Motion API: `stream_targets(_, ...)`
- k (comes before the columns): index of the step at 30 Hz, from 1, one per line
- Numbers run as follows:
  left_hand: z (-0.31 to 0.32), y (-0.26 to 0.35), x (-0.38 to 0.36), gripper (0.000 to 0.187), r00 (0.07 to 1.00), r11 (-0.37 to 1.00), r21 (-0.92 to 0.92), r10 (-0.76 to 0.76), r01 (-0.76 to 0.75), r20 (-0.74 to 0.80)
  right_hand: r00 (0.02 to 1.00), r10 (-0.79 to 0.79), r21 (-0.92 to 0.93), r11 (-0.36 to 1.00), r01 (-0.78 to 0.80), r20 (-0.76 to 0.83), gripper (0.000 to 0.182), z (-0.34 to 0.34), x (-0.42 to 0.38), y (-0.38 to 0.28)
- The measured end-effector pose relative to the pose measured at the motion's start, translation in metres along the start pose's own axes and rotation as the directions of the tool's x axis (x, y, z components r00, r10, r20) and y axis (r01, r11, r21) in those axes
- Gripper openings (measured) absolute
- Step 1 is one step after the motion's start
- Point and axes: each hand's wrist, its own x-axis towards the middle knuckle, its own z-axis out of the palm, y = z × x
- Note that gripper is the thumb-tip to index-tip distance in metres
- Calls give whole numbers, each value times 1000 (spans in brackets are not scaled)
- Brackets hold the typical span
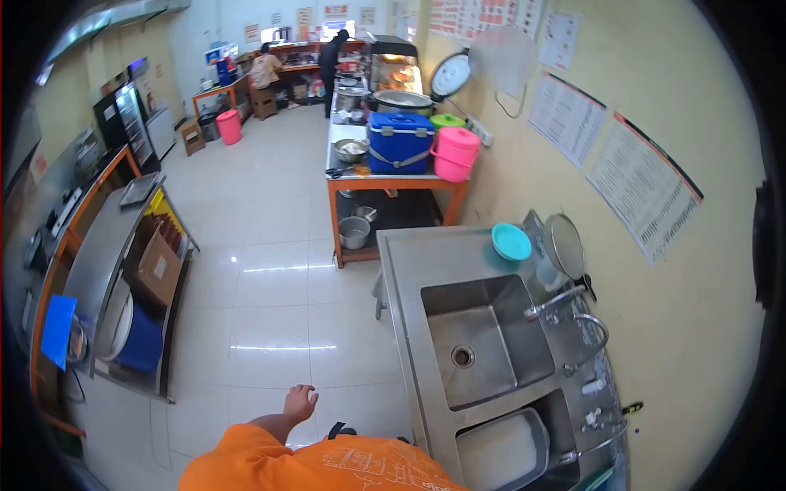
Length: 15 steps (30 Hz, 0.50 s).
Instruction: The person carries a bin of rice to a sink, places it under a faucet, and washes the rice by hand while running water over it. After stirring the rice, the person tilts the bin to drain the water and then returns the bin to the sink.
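Observation:
My left hand [301,402] hangs over the tiled floor at the bottom middle of the head view, below an orange sleeve [237,454]. Nothing is in it, and its fingers are loosely bent and a little apart. Closest on the right stands the steel double sink [413,360], not touched by the hand. Its far basin [487,335] holds nothing and shows its drain. In the near basin sits a grey tub [536,442] with whitish contents that I cannot make out. My right hand is out of the picture.
A turquoise bowl [512,242] and a strainer [564,245] are by the taps [565,307]. Ahead, an orange-framed table [401,182] bears a blue cooler [400,143] and a pink bucket [455,153]. A steel shelf [106,237] lines the left. Two people are at the back.

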Motion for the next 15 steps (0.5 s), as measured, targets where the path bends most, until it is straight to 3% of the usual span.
stream_targets(2,-15,2,2,34,997,997,-40,-67,68,25,992,-89,-36,995,93,93,47,22,5,-34)
stream_targets(6,-29,12,9,34,998,990,-127,-67,66,-4,955,-199,-98,969,225,222,45,49,21,-77)
stream_targets(15,-30,0,7,38,980,951,-263,-127,165,156,951,-164,-194,956,219,262,42,50,16,-83)
